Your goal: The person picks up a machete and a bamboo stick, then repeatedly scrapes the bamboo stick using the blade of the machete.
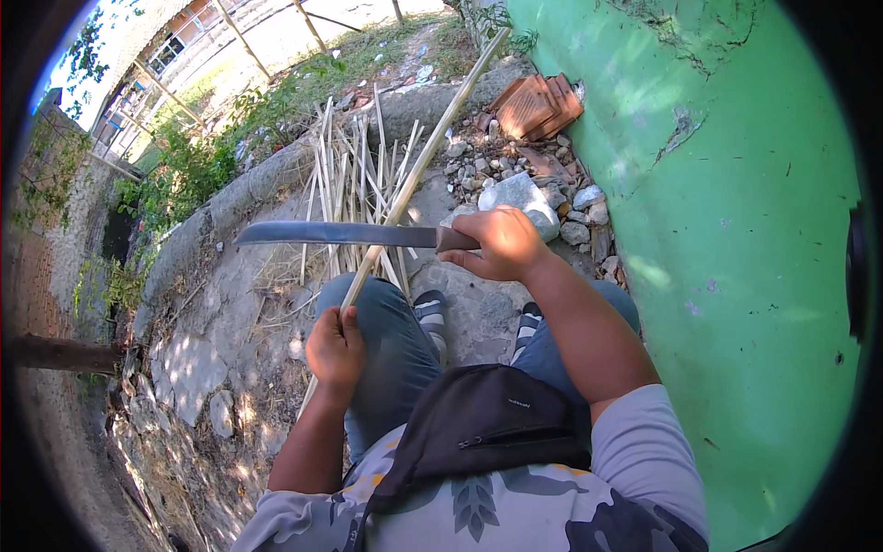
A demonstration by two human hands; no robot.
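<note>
My right hand is closed round the dark handle of a machete. Its long grey blade points left and lies across a pale bamboo strip, roughly level with my knees. My left hand grips the strip near its lower end, thumb along it. From there the strip slants up and away to the right, past the low stone edge. Whether the blade has cut into the strip I cannot tell. Beyond the blade, a loose pile of split bamboo strips lies on the ground.
A green wall rises close on my right. Along its foot lie rubble, a pale stone block and stacked clay roof tiles. A low curved concrete edge runs at the left. A black bag rests on my lap.
</note>
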